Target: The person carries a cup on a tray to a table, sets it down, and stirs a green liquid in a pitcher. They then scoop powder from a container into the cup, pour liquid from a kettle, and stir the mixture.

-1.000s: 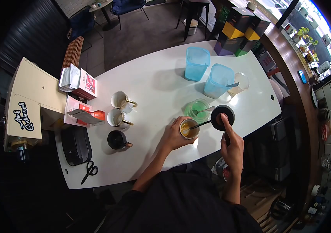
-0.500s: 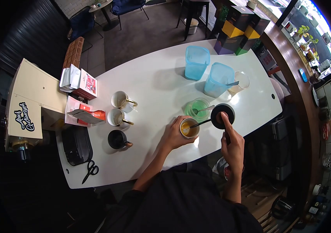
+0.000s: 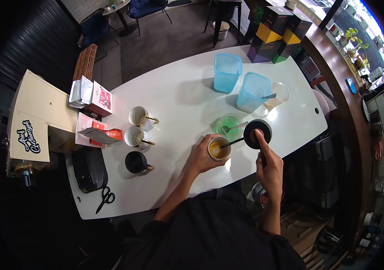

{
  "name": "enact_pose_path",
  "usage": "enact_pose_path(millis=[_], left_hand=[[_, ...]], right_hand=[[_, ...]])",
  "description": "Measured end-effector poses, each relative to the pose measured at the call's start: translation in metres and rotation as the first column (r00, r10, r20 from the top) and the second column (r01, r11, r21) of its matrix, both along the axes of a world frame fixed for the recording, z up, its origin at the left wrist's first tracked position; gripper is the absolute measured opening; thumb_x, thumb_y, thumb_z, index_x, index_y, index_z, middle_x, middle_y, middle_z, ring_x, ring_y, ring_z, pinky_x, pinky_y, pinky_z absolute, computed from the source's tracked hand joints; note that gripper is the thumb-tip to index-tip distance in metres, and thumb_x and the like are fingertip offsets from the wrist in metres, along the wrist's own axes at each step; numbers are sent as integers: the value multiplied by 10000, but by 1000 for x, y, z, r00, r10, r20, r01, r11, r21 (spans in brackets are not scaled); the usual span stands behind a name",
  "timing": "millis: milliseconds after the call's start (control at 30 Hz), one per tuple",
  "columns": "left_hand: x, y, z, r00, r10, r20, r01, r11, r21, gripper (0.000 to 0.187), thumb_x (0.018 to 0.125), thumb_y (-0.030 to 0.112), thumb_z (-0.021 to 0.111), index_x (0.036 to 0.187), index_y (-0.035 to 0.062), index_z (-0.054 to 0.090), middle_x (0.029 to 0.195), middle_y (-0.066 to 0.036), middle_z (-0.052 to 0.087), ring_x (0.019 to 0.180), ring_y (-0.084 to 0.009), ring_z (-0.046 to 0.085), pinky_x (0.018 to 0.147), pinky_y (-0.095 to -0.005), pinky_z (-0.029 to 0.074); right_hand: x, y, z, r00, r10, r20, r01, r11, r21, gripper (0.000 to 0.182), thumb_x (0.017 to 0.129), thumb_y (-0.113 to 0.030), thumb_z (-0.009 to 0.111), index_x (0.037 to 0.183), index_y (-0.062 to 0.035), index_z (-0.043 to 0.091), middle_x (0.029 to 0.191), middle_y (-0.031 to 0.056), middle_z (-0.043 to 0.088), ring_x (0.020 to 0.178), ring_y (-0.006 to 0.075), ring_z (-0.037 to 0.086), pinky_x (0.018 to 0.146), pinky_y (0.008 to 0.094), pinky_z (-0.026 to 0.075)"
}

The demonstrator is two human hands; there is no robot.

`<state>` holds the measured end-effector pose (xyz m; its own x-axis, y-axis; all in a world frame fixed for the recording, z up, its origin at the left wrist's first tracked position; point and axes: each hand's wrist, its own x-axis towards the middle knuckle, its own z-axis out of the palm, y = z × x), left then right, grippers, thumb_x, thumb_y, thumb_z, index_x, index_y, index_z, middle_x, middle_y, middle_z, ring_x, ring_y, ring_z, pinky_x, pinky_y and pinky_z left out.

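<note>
Nearest the body, the left hand [image 3: 202, 156] is wrapping the cup [image 3: 228, 155] from its left side, fingers closed around the wall and holding it over the white table [image 3: 178, 103]. Here's the key relation: the black gooseneck kettle [image 3: 253, 128] is sitting just right of the cup, and its thin spout [image 3: 234, 143] is running leftward and slightly back toward the body, its end reaching in over the cup's mouth. Whether it is touching the rim, I cannot tell. The right hand [image 3: 269, 168] is gripping the kettle's handle on the cup's right, index finger lying along the lid, so the left is the one on the cup.

Compared with a second ago, both hands are barely shifting; inside the cup the pale patch is looking fainter, the amber liquid [image 3: 219, 152] more even.

Just beyond the cup, a green tub [image 3: 221, 119] is holding a metal spoon [image 3: 242, 126]. Well to the cup's left, a black mug [image 3: 136, 162] and two gold-handled mugs [image 3: 134, 118] are standing in a row. Farther beyond the cup, two blue plastic containers [image 3: 228, 75] are standing, stacked boxes [image 3: 270, 33] rising behind.
</note>
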<state>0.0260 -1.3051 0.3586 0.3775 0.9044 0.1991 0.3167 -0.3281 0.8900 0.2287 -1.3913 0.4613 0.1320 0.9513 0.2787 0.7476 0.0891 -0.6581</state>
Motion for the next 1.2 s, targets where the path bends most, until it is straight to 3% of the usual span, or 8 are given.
enact_pose_path(millis=[533,800,1133,1200], left_hand=[[0,0,1,1000,-5,10,6,1000,-6,660,629,217,929,1175,79,587,1092,-105,694,1002,-275,697,897,-389,551],[0,0,0,1000,-1,7,2,1000,-17,649,632,210,927,1169,75,588,1087,-105,693,993,-270,697,883,-384,553],[0,-1,2,1000,-2,10,3,1000,-30,664,632,214,930,1180,78,579,1087,-103,695,992,-268,697,885,-386,552],[0,-1,3,1000,-2,14,3,999,-35,663,632,214,930,1178,77,581,1092,-104,694,999,-266,696,889,-387,551]], right_hand=[[-1,0,2,1000,-6,3,6,1000,-27,830,760,186,522,1502,-185,493,1144,189,695,646,245,560,713,287,498],[-1,1,0,1000,-10,10,10,1000,-28,847,752,189,523,1508,-191,489,1037,177,693,631,242,544,694,288,495],[-1,0,1,1000,-9,6,9,1000,-28,852,750,192,527,1510,-190,486,1032,181,691,622,238,534,674,298,491],[-2,1,3,1000,-21,-9,20,999,-31,874,757,154,568,1514,-273,475,752,161,599,657,334,602,673,443,491]])
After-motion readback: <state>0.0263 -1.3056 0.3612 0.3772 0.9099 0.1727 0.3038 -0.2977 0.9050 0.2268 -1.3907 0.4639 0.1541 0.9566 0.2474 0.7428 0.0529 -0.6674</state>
